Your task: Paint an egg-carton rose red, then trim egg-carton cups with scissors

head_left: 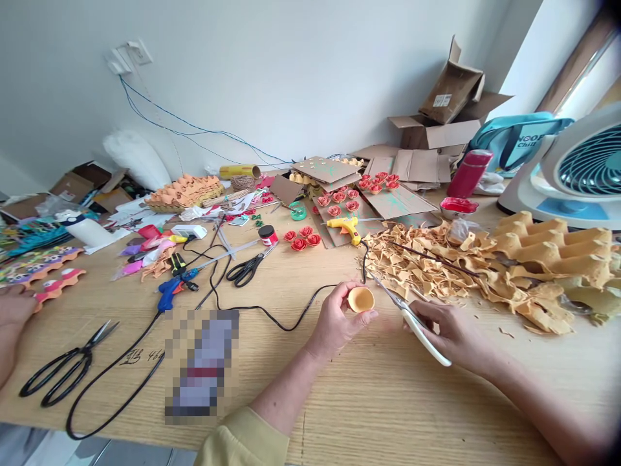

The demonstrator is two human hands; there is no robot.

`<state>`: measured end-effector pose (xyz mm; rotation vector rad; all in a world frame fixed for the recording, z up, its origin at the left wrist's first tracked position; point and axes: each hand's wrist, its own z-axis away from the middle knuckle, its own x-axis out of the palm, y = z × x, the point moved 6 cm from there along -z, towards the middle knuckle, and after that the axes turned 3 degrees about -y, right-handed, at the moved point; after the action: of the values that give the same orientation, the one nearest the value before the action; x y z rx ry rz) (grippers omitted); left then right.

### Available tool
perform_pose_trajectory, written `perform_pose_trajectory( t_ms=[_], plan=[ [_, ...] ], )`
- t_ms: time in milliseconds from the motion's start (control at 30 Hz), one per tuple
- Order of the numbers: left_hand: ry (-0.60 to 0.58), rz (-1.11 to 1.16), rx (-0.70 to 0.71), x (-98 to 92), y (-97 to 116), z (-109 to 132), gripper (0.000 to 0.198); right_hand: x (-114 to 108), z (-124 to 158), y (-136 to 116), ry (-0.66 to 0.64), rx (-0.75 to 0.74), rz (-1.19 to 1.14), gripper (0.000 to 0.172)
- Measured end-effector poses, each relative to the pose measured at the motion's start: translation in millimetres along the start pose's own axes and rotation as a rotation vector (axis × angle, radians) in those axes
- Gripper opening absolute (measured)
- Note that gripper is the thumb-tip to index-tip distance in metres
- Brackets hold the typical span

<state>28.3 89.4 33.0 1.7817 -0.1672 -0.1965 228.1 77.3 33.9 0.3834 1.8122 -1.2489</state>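
Found left hand (pixel 338 318) closed on small yellow cup (pixel 362 300) by its wall, over the table (pixel 359 408), with hollow turned back and upward, presumably to leave rim clear and in sight. Found right hand (pixel 449 327), apart from the left, gripping white-handled scissors (pixel 425 337), with blades pointed forward beside cup, presumably for ready use. Noted tan scraps (pixel 412 259) heaped beyond both hands, likely to leave working room.
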Motion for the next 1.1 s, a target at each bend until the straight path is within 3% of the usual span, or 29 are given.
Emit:
perform_pose_trajectory(
  t_ms=[267, 400, 567, 667, 933, 1100],
  plan=[
    [-0.16, 0.333, -0.146, 16.7, 2, 5, 0.054, 30, 6, 5, -0.33, 0.199, -0.767, 0.058],
    [-0.112, 0.36, -0.16, 13.8, -5, 4, 0.052, 31, 5, 13, -0.29, 0.229, -0.892, 0.059],
    [-0.041, 0.087, -0.05, 6.5, -4, 0, 0.041, 18, -1, 12, -0.128, 0.232, -0.873, 0.058],
    [-0.021, -0.041, 0.005, 5.7, 0, 0, 0.04, 11, -2, 5, -0.103, 0.205, -0.81, 0.058],
    [0.045, -0.075, -0.007, -1.6, -6, -2, 0.049, 4, -2, 1, -0.084, 0.158, -0.623, 0.06],
    [0.072, -0.063, -0.013, -8.7, -8, -5, 0.047, -4, 3, 6, -0.011, 0.097, -0.361, 0.038]
  ],
)
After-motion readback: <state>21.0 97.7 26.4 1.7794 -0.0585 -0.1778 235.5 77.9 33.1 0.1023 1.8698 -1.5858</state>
